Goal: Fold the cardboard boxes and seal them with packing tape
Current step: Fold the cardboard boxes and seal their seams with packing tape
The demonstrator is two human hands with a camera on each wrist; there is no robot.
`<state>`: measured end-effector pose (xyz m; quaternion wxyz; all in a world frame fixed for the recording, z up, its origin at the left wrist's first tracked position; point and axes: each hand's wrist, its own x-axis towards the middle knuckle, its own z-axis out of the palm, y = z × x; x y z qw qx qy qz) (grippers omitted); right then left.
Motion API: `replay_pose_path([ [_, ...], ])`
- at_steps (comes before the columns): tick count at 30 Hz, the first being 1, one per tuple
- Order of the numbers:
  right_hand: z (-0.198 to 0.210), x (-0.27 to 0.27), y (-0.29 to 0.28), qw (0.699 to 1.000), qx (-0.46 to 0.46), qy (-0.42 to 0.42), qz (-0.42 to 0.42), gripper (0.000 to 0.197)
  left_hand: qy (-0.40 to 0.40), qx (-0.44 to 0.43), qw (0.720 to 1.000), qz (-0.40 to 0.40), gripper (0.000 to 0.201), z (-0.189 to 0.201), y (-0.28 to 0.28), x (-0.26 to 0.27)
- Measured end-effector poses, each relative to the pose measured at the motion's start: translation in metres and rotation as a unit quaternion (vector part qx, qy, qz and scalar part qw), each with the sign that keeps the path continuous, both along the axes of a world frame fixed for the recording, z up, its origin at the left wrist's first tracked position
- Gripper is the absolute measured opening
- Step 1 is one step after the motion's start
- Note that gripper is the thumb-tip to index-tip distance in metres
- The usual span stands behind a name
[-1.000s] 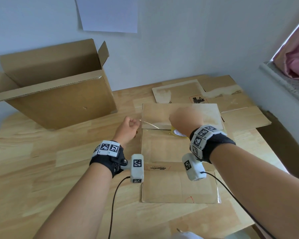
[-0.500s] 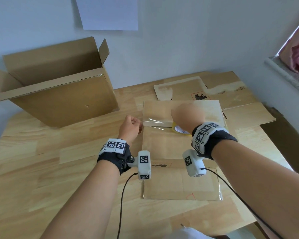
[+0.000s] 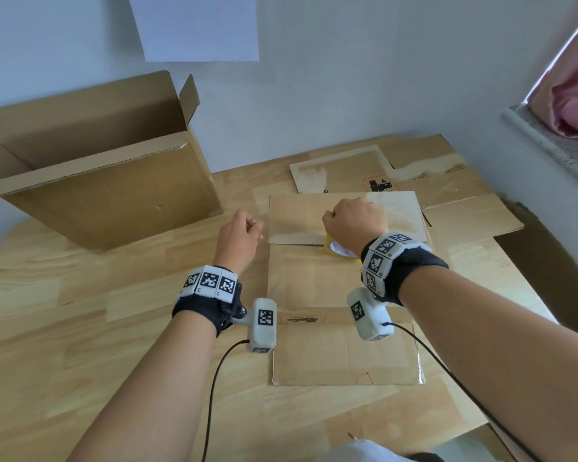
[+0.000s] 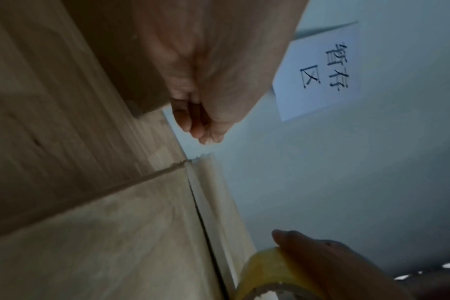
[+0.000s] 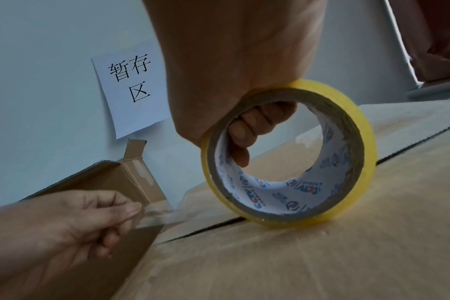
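A closed cardboard box [image 3: 341, 295] lies in front of me, its two top flaps meeting at a seam [image 5: 244, 221]. My right hand [image 3: 354, 221] grips a yellowish roll of clear tape [image 5: 287, 154], fingers hooked through its core, and the roll stands on the seam. My left hand [image 3: 242, 233] is past the box's left edge and pinches the free end of the tape strip [image 5: 157, 213]. The clear strip [image 3: 294, 228] stretches between the two hands above the seam. The roll [image 4: 275, 276] also shows in the left wrist view.
A large open cardboard box [image 3: 107, 181] stands at the back left of the wooden table [image 3: 64, 328]. Flattened cardboard sheets [image 3: 447, 195] lie at the back right. A paper sign [image 5: 131, 87] hangs on the wall. A window ledge [image 3: 554, 148] is at the right.
The left hand has pulled the tape end further left, so a longer strip is drawn off the roll. The right hand stays on the roll at the seam.
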<state>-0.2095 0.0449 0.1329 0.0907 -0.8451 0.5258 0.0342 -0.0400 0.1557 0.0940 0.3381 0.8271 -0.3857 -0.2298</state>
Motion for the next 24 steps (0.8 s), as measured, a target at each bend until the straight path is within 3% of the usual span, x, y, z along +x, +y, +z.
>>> replay_pose_path([
  [2,-0.001,0.001,0.000,1.000,-0.004,0.002,0.000,0.041,-0.023,0.000,1.000,-0.017,0.014,0.006,-0.004,0.003],
  [8,0.000,0.001,0.000,1.000,-0.001,-0.002,-0.003,0.041,0.022,0.029,0.999,-0.016,0.018,0.006,-0.002,0.010],
  [13,0.001,0.005,0.005,1.000,-0.009,0.016,0.010,0.040,-0.055,0.043,0.997,-0.028,0.024,-0.015,0.004,0.006],
  [19,0.002,0.004,0.005,1.000,-0.005,0.012,0.003,0.041,-0.069,-0.038,0.996,-0.033,0.023,-0.039,0.010,0.004],
  [24,0.001,0.005,0.006,1.000,-0.009,0.013,0.003,0.042,-0.033,-0.070,0.997,-0.029,0.022,-0.047,0.009,0.008],
])
